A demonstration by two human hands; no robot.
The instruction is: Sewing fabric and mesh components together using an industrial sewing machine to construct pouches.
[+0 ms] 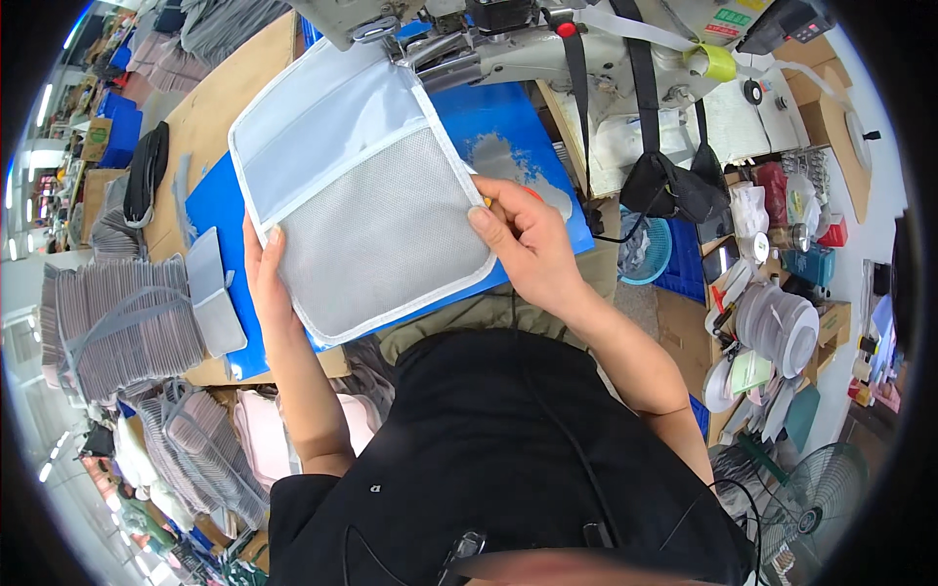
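A flat grey pocket panel [376,230], with rounded corners and white edge binding, is held up tilted before me. Its lower part is mesh; clear plastic covers the upper part. My left hand [271,278] grips the left edge, thumb in front and the other fingers behind. The right edge is pinched by my right hand [531,244], its thumb near the binding. A bit of orange and yellow shows by the right fingers; I cannot make out what it is. The panel's top reaches the metal parts of a sewing machine [523,66], hiding any contact there.
A blue sheet [513,112] covers the worktable under the panel. Strapped stacks of grey pieces [127,317] stand at left, beside a loose grey piece [217,293]. Black straps with a pouch [664,186] hang at right. Tape rolls [777,330] and a fan [811,518] are further right.
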